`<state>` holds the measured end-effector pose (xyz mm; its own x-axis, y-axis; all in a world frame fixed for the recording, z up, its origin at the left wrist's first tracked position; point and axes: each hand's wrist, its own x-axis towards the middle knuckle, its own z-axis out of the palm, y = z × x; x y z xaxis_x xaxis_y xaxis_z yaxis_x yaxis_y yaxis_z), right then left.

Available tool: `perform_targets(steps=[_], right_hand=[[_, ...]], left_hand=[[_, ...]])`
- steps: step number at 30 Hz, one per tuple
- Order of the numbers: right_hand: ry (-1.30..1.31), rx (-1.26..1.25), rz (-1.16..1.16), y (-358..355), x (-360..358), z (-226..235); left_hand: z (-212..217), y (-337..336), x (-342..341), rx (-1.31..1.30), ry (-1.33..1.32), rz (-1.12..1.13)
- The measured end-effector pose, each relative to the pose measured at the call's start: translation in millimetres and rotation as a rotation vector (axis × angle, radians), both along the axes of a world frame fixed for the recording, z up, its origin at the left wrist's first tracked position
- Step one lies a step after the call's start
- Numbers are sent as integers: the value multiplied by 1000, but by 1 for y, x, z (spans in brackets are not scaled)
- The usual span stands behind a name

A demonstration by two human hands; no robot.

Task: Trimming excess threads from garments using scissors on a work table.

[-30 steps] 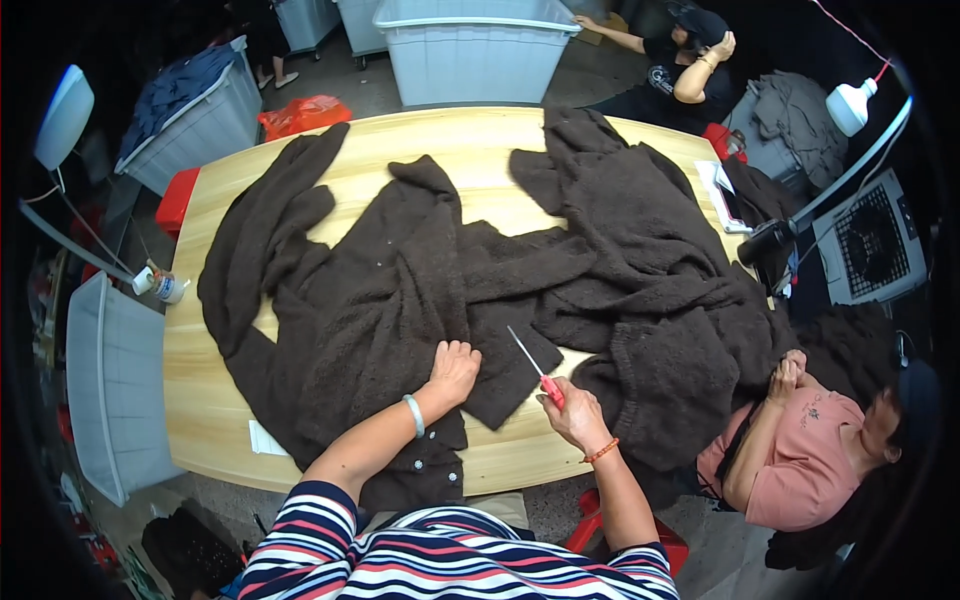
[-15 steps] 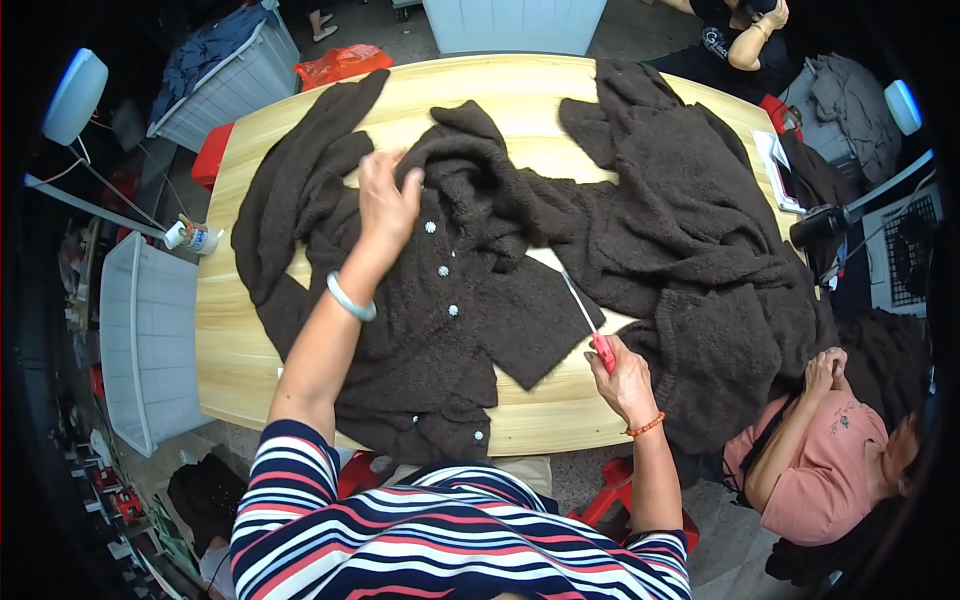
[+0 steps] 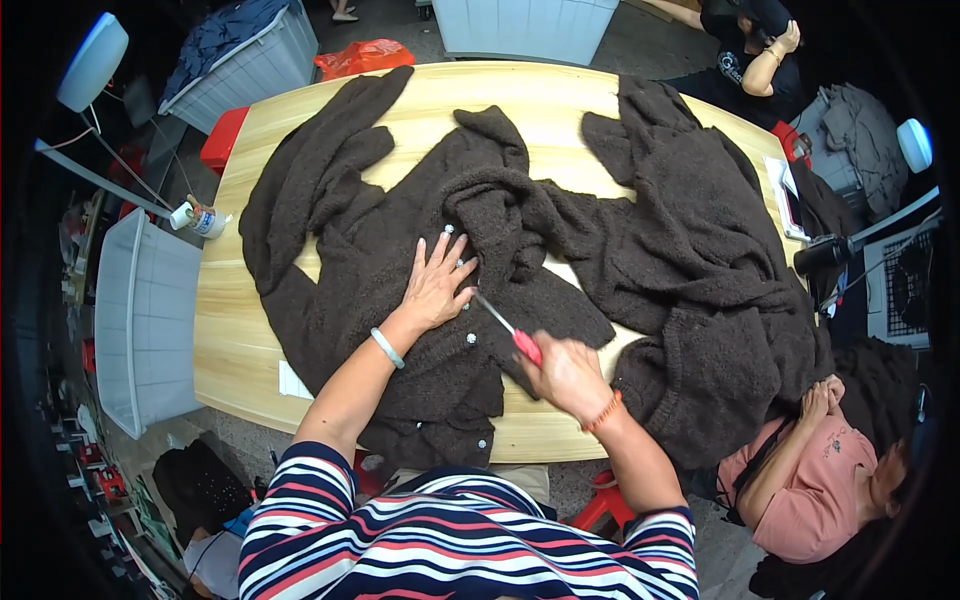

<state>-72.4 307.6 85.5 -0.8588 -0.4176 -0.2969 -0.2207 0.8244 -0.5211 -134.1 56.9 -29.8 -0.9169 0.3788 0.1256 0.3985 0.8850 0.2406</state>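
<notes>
A dark brown knitted cardigan (image 3: 365, 255) lies spread on the table, with a row of pale, sparkly buttons (image 3: 471, 339) down its front. My left hand (image 3: 434, 292) rests flat on the knit with fingers spread, the fingertips touching the fabric around the upper buttons. Closed in my right hand (image 3: 572, 382) is a slim metal tool with a pinkish-red handle (image 3: 527, 348). Its thin shaft points up and left, the tip right by my left thumb at the button row. Whether the tool has one blade or two cannot be made out.
More dark brown knitwear (image 3: 690, 220) is heaped on the right of the wooden table (image 3: 235, 345). A person in a pink top (image 3: 815, 470) sits at the near right; another in black (image 3: 745, 60) is at the far right. Grey bins (image 3: 145, 330) and red stools (image 3: 224, 140) surround the table.
My left hand has come down from a lifted fold at the collar and now lies flat by the buttons. My right hand has carried the red-handled tool leftward to the button row.
</notes>
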Motion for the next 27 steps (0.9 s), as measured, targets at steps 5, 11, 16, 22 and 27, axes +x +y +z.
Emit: perform_targets(steps=[5, 11, 16, 22, 27], right_hand=[[207, -41, -43, -37, -68, -31], [40, 10, 109, -19, -29, -24], [-117, 30, 119, 13, 30, -22], [-126, 44, 40, 7, 28, 0], [-211, 88, 207, 17, 59, -19]], left_hand=[[-2, -1, -7, -36, -107, 33], [-15, -13, -2, 44, -53, 68], [-8, -8, 6, -7, -26, 37], [8, -1, 60, 3, -47, -143], [1, -11, 66, -50, -57, -136]])
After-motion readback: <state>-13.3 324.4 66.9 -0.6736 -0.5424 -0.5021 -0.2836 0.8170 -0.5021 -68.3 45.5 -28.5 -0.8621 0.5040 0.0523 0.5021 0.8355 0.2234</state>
